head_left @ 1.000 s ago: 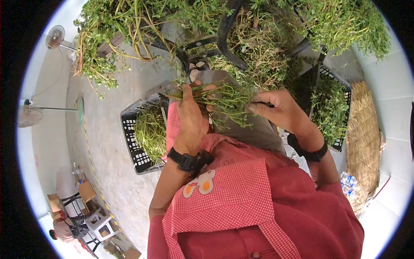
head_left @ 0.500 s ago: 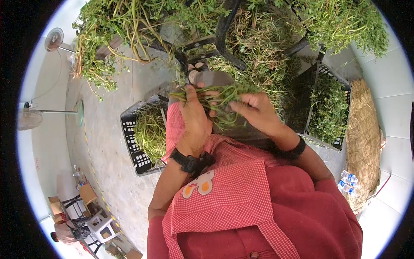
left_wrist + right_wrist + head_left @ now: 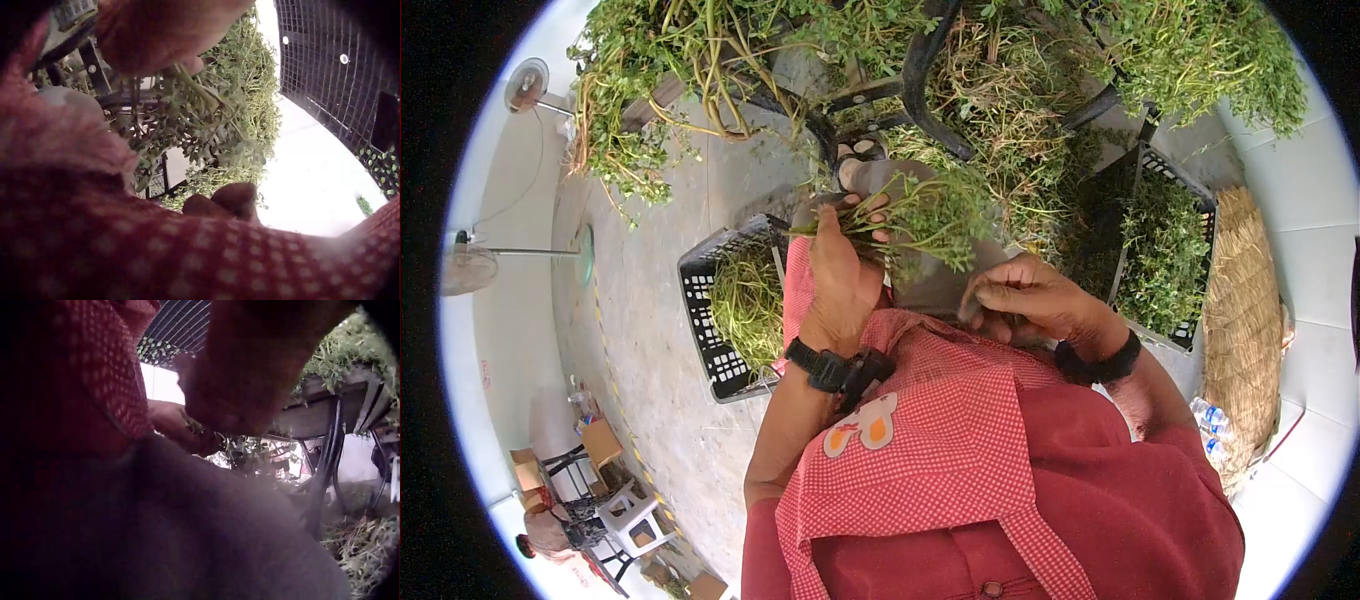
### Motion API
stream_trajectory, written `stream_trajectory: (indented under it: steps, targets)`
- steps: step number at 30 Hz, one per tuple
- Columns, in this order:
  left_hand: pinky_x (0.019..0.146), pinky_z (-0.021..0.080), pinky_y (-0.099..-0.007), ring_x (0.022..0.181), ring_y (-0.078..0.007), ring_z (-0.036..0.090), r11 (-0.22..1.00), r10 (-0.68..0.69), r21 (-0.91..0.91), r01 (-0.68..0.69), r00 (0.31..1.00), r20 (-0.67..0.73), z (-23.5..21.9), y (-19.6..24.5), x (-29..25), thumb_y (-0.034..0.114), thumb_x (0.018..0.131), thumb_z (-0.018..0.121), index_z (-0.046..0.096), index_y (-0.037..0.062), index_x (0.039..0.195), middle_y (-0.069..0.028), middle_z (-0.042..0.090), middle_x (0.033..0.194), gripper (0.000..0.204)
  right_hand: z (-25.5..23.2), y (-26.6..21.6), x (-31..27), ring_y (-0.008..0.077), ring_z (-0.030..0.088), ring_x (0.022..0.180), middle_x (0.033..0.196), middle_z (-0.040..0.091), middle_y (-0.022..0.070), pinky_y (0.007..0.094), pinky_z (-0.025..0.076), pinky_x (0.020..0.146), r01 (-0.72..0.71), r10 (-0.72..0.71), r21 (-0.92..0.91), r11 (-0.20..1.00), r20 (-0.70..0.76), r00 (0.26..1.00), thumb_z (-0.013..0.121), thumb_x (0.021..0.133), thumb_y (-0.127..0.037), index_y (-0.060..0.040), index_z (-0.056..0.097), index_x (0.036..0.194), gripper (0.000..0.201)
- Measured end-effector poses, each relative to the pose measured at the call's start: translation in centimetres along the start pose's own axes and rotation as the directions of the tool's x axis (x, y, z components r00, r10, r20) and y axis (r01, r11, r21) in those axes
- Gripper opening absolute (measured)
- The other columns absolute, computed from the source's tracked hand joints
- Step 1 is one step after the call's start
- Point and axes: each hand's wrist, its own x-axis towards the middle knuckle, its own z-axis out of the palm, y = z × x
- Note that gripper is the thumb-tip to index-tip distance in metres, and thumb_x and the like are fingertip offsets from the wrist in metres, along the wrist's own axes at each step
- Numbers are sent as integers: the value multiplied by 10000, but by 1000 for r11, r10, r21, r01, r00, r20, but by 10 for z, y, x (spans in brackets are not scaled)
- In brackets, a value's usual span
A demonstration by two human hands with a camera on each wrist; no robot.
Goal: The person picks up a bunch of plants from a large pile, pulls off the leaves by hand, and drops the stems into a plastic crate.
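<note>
My left hand (image 3: 840, 275) holds a small bunch of leafy green stems (image 3: 945, 215) over my lap, with its thumb along the upper side and fingers around the stems. The leafy ends fan out to the right. In the left wrist view, leaves and stems (image 3: 206, 100) show beneath the hand. My right hand (image 3: 1035, 295) is lower and to the right, apart from the bunch, over my thigh. Its fingers are loosely bent, and no stem shows between them. The right wrist view shows that hand (image 3: 244, 369) dark and close to the camera.
A black crate (image 3: 700, 330) of stems stands on the left, another crate (image 3: 1125, 265) with greens on the right. Greens (image 3: 690, 60) overhang the table ahead, and cut stems (image 3: 1010, 120) lie heaped below its black legs. A straw roll (image 3: 1245, 320) and bottles (image 3: 1210, 415) stand far right.
My right hand moved left into the leafy end of the bunch, then drew back down and right, away from it. My left hand kept the bunch in nearly the same place.
</note>
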Motion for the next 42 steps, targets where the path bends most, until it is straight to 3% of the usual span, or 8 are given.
stream_trajectory:
  steps: [9,16,21,34,36,37,40,42]
  targets:
    - [599,467,-293,724,-206,538,1000,-7,-1,7,1000,-12,1,0,-1,284,994,254,471,37,976,-178,615,957,329,1,18,26,10,357,502,599,433,-82,176,258,433,276,-333,-190,942,-438,835,576,901,-204,-1,630,989,228]
    - [589,460,-284,725,-205,542,1000,5,-11,-5,1000,12,0,0,-1,285,993,261,470,38,974,-175,618,952,324,6,-5,2,89,571,725,764,640,17,252,459,635,182,-257,-274,944,-270,928,636,848,-208,5,650,958,240]
    - [572,459,-288,712,-202,541,1000,6,-7,-6,1000,6,3,-2,0,295,990,272,467,43,971,-169,619,938,320,24,-25,1,248,632,719,799,632,127,320,494,607,154,-734,-927,342,-161,659,668,764,-222,-63,655,953,247]
    - [505,400,-229,647,-142,498,984,39,174,-40,999,6,26,-2,-21,311,992,281,482,68,972,-125,624,944,316,1,16,41,281,617,686,786,628,102,360,490,597,-119,-711,-979,166,-203,673,631,765,-214,-67,630,927,218]
    - [469,359,-210,609,-113,488,943,41,334,-6,994,-99,35,-4,-26,325,989,308,511,90,967,-85,639,887,311,-8,18,52,194,586,596,769,625,13,308,450,525,418,-766,-684,598,-333,550,623,770,-85,-42,609,910,147]
    - [469,359,-210,609,-113,488,943,46,332,-11,994,-99,40,-4,-27,325,989,308,511,90,967,-85,639,887,311,-1,13,41,121,526,576,733,581,-9,260,376,451,427,-486,-235,873,-483,728,623,803,-119,-39,585,903,134]
    - [458,346,-200,570,-99,475,937,29,350,-5,998,-62,42,-6,-30,327,985,333,530,99,956,-66,644,847,303,-23,36,30,171,557,634,904,623,61,242,463,599,514,-316,622,591,-407,857,555,849,-253,-17,572,1032,300]
    - [385,310,-233,511,-146,509,962,62,272,-28,991,-116,35,-6,-24,348,970,368,483,81,949,-105,634,793,291,-83,39,20,146,537,615,882,610,58,222,435,548,527,-362,563,636,-386,849,518,872,-240,-26,571,994,252]
